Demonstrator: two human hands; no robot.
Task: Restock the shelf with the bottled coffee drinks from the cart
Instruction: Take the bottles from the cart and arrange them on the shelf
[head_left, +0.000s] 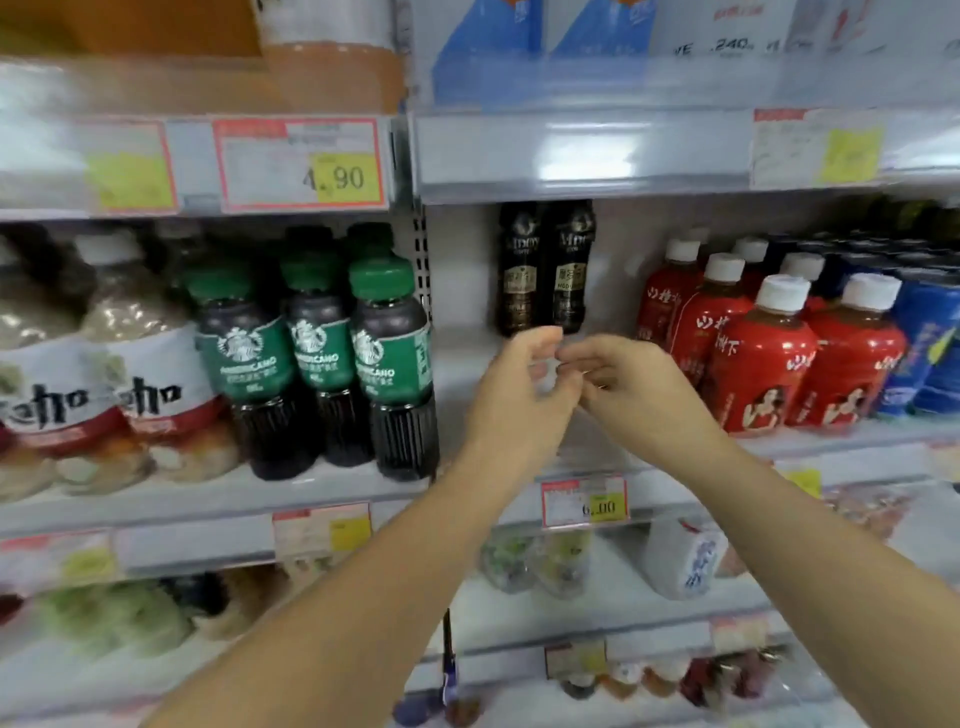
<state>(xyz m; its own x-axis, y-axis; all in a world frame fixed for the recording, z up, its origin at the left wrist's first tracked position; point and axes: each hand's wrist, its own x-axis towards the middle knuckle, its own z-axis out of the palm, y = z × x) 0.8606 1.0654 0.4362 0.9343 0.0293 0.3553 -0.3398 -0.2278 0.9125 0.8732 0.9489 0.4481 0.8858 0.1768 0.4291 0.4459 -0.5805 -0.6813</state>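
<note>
Two dark bottled coffee drinks (545, 267) with gold labels stand upright side by side at the back of the middle shelf (467, 364). My left hand (519, 395) and my right hand (628, 389) hover just in front of and below them, fingertips nearly meeting. Both hands hold nothing, and their fingers are loosely curled. Neither hand touches the bottles. The cart is out of view.
Green-capped Americano bottles (332, 353) stand left of the shelf divider. Red bottles with white caps (758, 353) and blue bottles (930, 343) fill the right side. Bare shelf surrounds the two dark bottles. Price tags (584, 501) line the shelf edges; more drinks sit below.
</note>
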